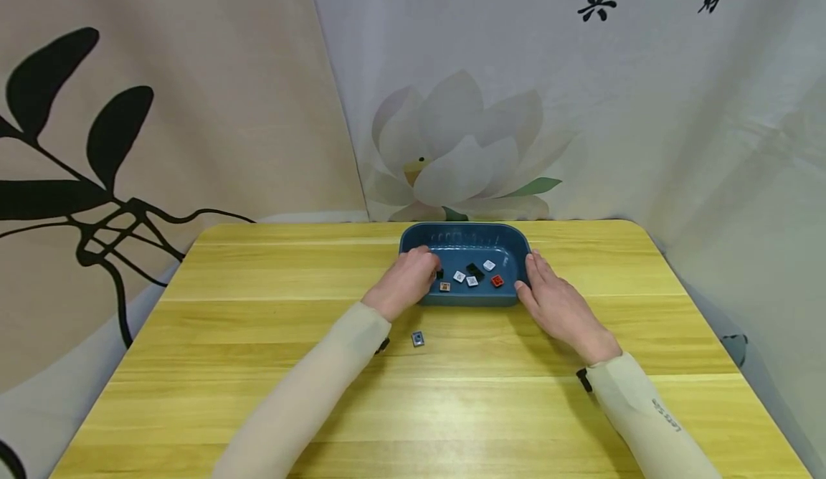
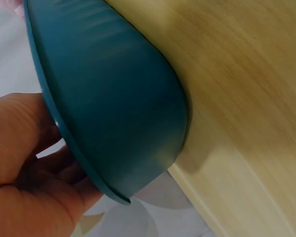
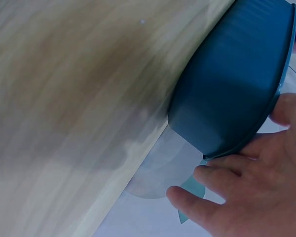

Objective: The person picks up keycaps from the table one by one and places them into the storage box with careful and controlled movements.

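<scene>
A blue rectangular tray (image 1: 474, 300) stands near the table's back edge. My left hand (image 1: 408, 278) reaches over its left rim with curled fingers. A small black piece (image 1: 440, 274) shows at those fingertips, pinched as far as I can see; in the left wrist view the tray wall partly hides the fingers. My right hand (image 1: 560, 307) rests against the tray's right end, fingers fairly straight along the rim. Inside lie small square pieces: white pieces (image 1: 489, 265), a red piece (image 1: 497, 280), a tan piece (image 1: 444, 287) and dark pieces (image 1: 475, 272).
A small grey-blue square piece (image 1: 418, 338) lies on the wooden table (image 1: 490, 407) in front of the tray, near the left wrist. A printed cloth (image 1: 477, 106) hangs behind the table's back edge.
</scene>
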Demonstrator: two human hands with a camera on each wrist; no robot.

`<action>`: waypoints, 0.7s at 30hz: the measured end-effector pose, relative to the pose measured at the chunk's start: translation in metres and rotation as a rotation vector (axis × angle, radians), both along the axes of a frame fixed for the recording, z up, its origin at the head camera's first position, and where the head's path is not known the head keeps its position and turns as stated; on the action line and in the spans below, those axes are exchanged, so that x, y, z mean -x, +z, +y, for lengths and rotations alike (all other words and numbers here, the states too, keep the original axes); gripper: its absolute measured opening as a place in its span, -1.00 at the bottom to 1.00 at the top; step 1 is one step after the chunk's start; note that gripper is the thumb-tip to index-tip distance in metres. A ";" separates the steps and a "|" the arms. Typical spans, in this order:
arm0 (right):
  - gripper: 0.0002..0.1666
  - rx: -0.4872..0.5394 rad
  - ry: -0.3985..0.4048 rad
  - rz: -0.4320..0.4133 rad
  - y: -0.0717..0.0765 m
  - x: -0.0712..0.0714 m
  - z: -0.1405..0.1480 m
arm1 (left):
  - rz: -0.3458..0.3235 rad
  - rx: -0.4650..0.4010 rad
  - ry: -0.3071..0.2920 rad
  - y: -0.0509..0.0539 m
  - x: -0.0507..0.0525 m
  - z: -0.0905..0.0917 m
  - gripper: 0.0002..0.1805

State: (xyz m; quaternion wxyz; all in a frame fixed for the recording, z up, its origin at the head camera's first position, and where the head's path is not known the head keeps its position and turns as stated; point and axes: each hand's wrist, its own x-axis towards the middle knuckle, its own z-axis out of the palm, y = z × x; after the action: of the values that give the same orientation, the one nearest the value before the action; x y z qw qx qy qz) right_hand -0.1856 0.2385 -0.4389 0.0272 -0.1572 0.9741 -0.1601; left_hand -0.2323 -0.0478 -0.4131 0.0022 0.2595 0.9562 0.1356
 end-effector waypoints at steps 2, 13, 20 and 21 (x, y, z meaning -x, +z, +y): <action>-0.15 0.003 0.001 0.001 0.000 0.000 0.000 | -0.022 0.006 0.010 -0.001 0.003 0.002 -0.82; -0.15 -0.002 0.000 -0.002 0.000 0.000 -0.001 | 0.072 0.068 0.066 -0.001 -0.003 0.004 -0.77; -0.16 -0.012 -0.013 -0.009 0.000 -0.001 -0.001 | 0.229 -0.008 0.047 0.001 -0.024 -0.005 -0.61; -0.16 -0.011 -0.014 -0.008 0.000 -0.002 -0.001 | 0.232 -0.012 0.046 0.001 -0.027 -0.006 -0.57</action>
State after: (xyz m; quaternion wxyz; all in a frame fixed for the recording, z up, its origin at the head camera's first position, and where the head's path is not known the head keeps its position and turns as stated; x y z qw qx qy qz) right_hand -0.1841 0.2377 -0.4388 0.0310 -0.1494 0.9760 -0.1554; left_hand -0.2053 -0.0535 -0.4122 -0.1130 0.2515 0.9549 0.1104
